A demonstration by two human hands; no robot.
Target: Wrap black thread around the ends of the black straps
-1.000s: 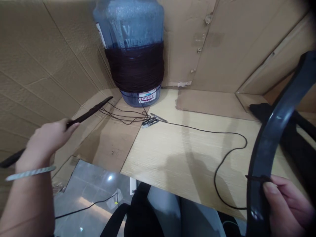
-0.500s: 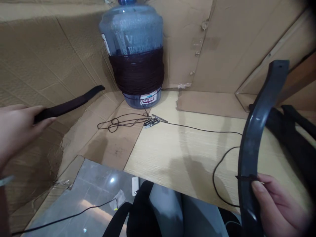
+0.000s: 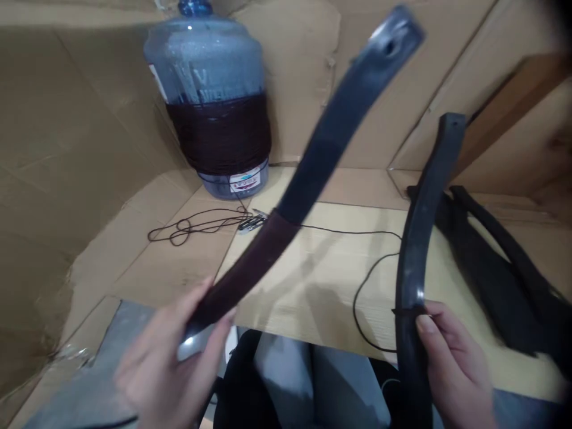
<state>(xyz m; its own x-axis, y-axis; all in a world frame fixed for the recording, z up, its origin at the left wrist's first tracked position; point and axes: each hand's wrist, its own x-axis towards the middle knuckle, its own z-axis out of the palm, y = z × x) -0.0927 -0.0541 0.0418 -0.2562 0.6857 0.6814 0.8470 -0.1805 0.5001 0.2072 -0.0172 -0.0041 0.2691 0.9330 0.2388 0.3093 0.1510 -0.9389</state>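
Observation:
My left hand, somewhat blurred, is closed round the lower end of a curved black bar. This bar has a hole near its top, and a dark brown wrap covers its lower part. A second curved black bar stands nearly upright in my right hand, pinched between thumb and fingers where a thin dark cord crosses it. The cord loops out to the left of that bar, and another stretch runs across the table to a pair of thread snips, partly hidden behind the left bar.
A blue water bottle wound with dark brown cord stands against the cardboard wall. Loose cord lies tangled before it. More black curved parts lie on the table at right, near a brown wooden piece.
My left hand has swung its bar from the far left towards the middle, bringing it up in front of the table. My right hand keeps its hold, and the view has shifted right.

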